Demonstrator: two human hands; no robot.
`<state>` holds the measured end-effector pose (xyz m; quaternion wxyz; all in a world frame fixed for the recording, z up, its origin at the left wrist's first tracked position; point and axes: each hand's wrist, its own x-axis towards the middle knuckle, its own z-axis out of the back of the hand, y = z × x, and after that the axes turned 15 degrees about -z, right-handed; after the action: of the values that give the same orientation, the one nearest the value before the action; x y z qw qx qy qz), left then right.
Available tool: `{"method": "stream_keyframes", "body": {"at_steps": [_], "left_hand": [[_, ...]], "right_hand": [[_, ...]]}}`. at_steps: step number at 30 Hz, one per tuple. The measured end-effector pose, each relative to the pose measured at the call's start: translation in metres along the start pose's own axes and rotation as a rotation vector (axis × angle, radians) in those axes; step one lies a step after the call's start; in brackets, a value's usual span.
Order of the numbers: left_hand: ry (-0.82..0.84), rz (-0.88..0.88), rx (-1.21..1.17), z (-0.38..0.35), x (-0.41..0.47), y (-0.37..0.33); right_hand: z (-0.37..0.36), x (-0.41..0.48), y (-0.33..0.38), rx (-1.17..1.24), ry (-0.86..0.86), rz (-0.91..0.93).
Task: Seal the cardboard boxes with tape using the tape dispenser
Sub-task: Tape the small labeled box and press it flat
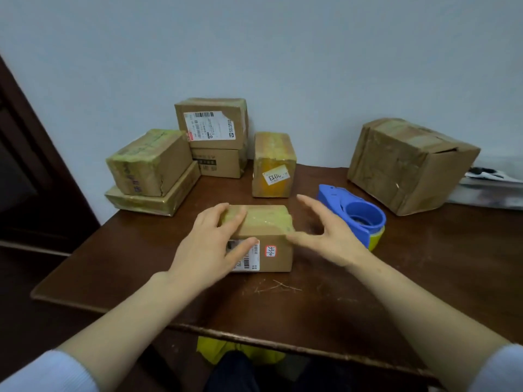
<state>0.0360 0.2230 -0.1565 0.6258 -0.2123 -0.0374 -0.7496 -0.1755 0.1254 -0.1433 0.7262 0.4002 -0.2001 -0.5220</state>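
Observation:
A small cardboard box (268, 230) with yellowish tape across its top and a red-edged sticker on its front sits at the middle of the brown table (325, 301). My left hand (209, 250) rests on the box's left side, fingers over the top edge and thumb on the front label. Just right of the box hovers my right hand (328, 236), fingers spread and holding nothing. The blue tape dispenser (353, 213) with a yellowish roll lies behind my right hand.
Several taped boxes stand along the wall: a stack (150, 171) at the left, a labelled stack (212, 137) behind, one upright box (273, 165) at centre, a large box (410, 165) at the right. A dark door (28, 165) stands left.

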Motion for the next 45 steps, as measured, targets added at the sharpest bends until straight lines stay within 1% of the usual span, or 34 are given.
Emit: {"method": "stream_keyframes", "body": {"at_steps": [1,2,3,4,5,7,9,12,14,16,20,23,25,27,30,33,34,36,37,38,40,42,44,45], "left_hand": [[-0.004,-0.019,0.005,-0.001,0.000,0.000],[-0.014,-0.038,-0.006,-0.003,0.000,0.001],[-0.025,-0.062,-0.017,-0.005,0.001,0.003],[-0.029,-0.083,-0.023,-0.007,0.001,0.004],[-0.026,-0.094,-0.028,-0.008,0.002,0.004],[-0.010,-0.073,-0.047,-0.006,0.002,0.002],[0.003,-0.044,-0.047,-0.004,0.004,0.000],[0.036,-0.064,-0.014,-0.003,0.002,0.000],[0.068,-0.069,0.000,-0.003,0.001,0.000],[0.090,-0.051,0.005,-0.002,0.002,-0.004],[0.139,-0.027,0.031,0.002,0.008,-0.012],[0.108,0.019,-0.053,0.007,0.014,-0.014],[0.052,0.040,-0.087,0.011,0.021,-0.017],[0.005,0.115,-0.177,0.016,0.028,-0.020],[-0.031,0.257,-0.328,0.022,0.036,-0.024],[-0.139,0.280,-0.459,0.030,0.045,-0.032],[-0.190,0.304,-0.550,0.034,0.049,-0.036],[-0.256,0.448,-0.863,0.044,0.058,-0.048],[-0.223,0.558,-1.055,0.049,0.063,-0.052],[-0.150,0.654,-1.220,0.053,0.067,-0.056],[0.010,0.751,-1.417,0.059,0.071,-0.060],[0.109,0.769,-1.537,0.059,0.074,-0.060],[0.127,0.764,-1.617,0.058,0.076,-0.060],[0.108,0.757,-1.634,0.058,0.076,-0.060]], "right_hand": [[0.006,-0.001,-0.004,0.008,-0.172,0.010],[0.012,0.001,-0.009,-0.030,-0.359,0.017],[0.019,0.004,-0.013,-0.110,-0.505,-0.005],[0.025,0.008,-0.018,-0.200,-0.580,-0.063],[0.030,0.013,-0.022,-0.291,-0.581,-0.155],[0.035,0.023,-0.027,-0.439,-0.477,-0.331],[0.038,0.030,-0.027,-0.564,-0.407,-0.419],[0.037,0.038,-0.021,-0.740,-0.356,-0.413],[0.040,0.041,-0.017,-0.768,-0.329,-0.405],[0.046,0.044,-0.018,-0.681,-0.297,-0.427],[0.065,0.034,-0.016,-0.211,-0.250,-0.433],[0.079,0.015,-0.002,0.138,-0.196,-0.421],[0.087,0.005,0.008,0.304,-0.155,-0.426],[0.092,-0.001,0.018,0.416,-0.119,-0.422],[0.095,-0.009,0.029,0.471,-0.062,-0.420],[0.098,-0.014,0.035,0.483,-0.009,-0.433],[0.098,-0.015,0.037,0.484,0.011,-0.431],[0.097,-0.018,0.041,0.492,0.039,-0.416],[0.097,-0.018,0.042,0.500,0.044,-0.407],[0.097,-0.019,0.044,0.509,0.048,-0.397],[0.095,-0.021,0.049,0.520,0.064,-0.375],[0.095,-0.022,0.054,0.512,0.081,-0.358],[0.095,-0.023,0.058,0.490,0.091,-0.347],[0.095,-0.023,0.060,0.478,0.096,-0.342]]}}
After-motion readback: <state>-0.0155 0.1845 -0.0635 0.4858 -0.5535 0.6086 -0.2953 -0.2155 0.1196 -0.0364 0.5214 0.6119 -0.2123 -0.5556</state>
